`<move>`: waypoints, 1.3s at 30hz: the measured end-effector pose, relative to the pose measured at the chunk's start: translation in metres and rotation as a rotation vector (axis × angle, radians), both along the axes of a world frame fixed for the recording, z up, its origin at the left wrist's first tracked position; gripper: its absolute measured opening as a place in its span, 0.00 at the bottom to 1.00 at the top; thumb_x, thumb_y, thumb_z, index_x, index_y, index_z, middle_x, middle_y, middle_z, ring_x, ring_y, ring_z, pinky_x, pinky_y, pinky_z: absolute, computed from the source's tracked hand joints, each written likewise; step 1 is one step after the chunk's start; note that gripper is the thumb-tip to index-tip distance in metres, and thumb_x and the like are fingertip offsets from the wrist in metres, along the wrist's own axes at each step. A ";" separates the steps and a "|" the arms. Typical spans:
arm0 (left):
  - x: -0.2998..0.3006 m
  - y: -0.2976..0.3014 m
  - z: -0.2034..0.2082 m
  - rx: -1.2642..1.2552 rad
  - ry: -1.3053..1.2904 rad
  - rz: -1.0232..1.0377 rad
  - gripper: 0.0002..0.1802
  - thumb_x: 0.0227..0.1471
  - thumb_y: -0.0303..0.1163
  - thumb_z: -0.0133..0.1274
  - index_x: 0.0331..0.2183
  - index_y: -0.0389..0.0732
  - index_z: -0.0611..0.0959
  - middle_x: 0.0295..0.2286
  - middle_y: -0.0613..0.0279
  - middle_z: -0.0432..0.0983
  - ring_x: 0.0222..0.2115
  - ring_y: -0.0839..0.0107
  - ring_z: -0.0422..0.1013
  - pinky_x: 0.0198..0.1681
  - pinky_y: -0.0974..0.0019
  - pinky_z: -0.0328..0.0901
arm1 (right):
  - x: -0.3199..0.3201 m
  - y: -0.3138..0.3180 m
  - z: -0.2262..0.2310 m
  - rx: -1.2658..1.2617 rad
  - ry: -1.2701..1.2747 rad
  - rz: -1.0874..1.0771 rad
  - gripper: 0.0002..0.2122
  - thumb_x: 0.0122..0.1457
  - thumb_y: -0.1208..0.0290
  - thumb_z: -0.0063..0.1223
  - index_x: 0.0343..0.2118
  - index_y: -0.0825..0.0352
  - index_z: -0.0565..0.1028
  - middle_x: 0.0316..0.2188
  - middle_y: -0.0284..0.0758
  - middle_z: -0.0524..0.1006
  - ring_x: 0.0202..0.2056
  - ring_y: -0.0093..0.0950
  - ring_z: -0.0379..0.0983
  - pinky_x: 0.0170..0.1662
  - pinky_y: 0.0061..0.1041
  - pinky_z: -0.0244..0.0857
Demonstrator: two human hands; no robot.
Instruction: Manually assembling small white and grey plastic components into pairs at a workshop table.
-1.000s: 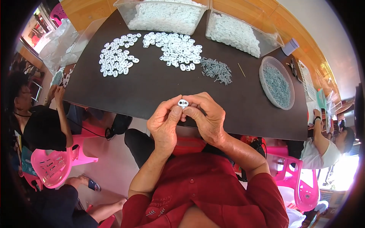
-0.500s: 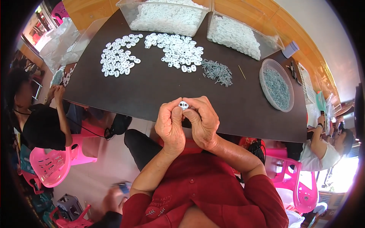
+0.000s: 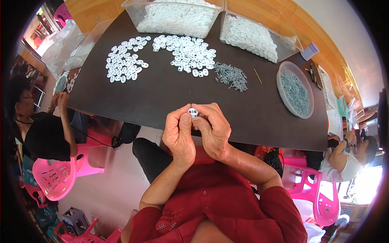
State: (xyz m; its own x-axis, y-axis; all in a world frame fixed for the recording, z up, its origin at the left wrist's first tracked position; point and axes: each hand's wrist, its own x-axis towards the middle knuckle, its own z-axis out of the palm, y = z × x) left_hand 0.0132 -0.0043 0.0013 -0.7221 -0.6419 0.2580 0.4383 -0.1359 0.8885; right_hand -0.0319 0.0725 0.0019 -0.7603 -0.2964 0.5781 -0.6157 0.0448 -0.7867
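Both my hands meet just over the near edge of the dark table (image 3: pixel 162 95), with thumbs and fingertips pinched together. Between them is a small white oval plastic piece (image 3: pixel 193 111) showing two dark holes. My left hand (image 3: pixel 179 135) grips its left side and my right hand (image 3: pixel 215 131) its right side. The fingertips hide the piece's lower part and anything behind it. Farther out lie two spreads of similar white pieces, a left group (image 3: pixel 122 65) and a middle group (image 3: pixel 192 56). Right of them sits a heap of small grey-blue pins (image 3: pixel 231 77).
Two clear bins, a left bin (image 3: pixel 135 18) and a right bin (image 3: pixel 289 50), hold white pieces. A thin yellowish stick (image 3: pixel 257 76) lies near a round tub (image 3: pixel 280 87) of grey-blue pins. Pliers (image 3: pixel 314 75) rest at the right. People sit on either side, by pink chairs (image 3: pixel 54 176).
My hands have shifted slightly left, still pinching the white piece, which has turned a little. The blurred limb at lower left has moved mostly out of sight.
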 end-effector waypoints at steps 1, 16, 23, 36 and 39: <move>0.000 0.000 0.000 0.000 0.000 0.002 0.12 0.58 0.32 0.47 0.38 0.33 0.76 0.28 0.67 0.72 0.27 0.84 0.65 0.33 0.79 0.62 | 0.000 0.000 0.000 0.000 0.000 0.002 0.14 0.46 0.85 0.54 0.39 0.73 0.72 0.30 0.38 0.73 0.28 0.30 0.68 0.30 0.25 0.64; 0.002 0.001 -0.005 0.048 0.027 -0.026 0.12 0.58 0.35 0.47 0.34 0.34 0.76 0.25 0.69 0.70 0.25 0.85 0.63 0.29 0.80 0.60 | -0.006 0.000 -0.001 0.067 0.382 -0.072 0.14 0.44 0.86 0.55 0.37 0.74 0.73 0.28 0.38 0.74 0.25 0.28 0.66 0.26 0.23 0.62; 0.003 0.005 -0.009 -0.034 -0.006 0.016 0.12 0.59 0.35 0.45 0.34 0.35 0.74 0.24 0.71 0.67 0.24 0.86 0.61 0.27 0.80 0.60 | -0.005 0.000 -0.003 0.100 0.470 -0.094 0.14 0.44 0.86 0.54 0.37 0.74 0.72 0.28 0.39 0.73 0.25 0.29 0.67 0.25 0.24 0.61; -0.004 0.005 -0.005 -0.098 -0.097 -0.098 0.10 0.59 0.27 0.43 0.39 0.34 0.76 0.26 0.70 0.69 0.23 0.85 0.61 0.27 0.81 0.59 | -0.016 0.018 0.009 0.149 0.314 -0.053 0.11 0.44 0.83 0.54 0.33 0.71 0.73 0.26 0.38 0.73 0.26 0.34 0.68 0.28 0.29 0.63; -0.003 0.003 -0.004 -0.252 -0.119 -0.071 0.11 0.56 0.25 0.46 0.41 0.32 0.75 0.26 0.65 0.71 0.26 0.81 0.66 0.30 0.78 0.63 | -0.023 0.032 0.027 0.202 0.222 -0.074 0.09 0.45 0.83 0.55 0.31 0.69 0.75 0.25 0.36 0.75 0.25 0.31 0.69 0.27 0.25 0.63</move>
State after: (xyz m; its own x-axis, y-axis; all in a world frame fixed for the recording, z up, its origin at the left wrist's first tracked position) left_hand 0.0100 -0.0015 -0.0032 -0.7978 -0.5148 0.3137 0.3262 0.0690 0.9428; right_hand -0.0546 0.1043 0.0287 -0.6457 -0.3710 0.6674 -0.7608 0.2374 -0.6041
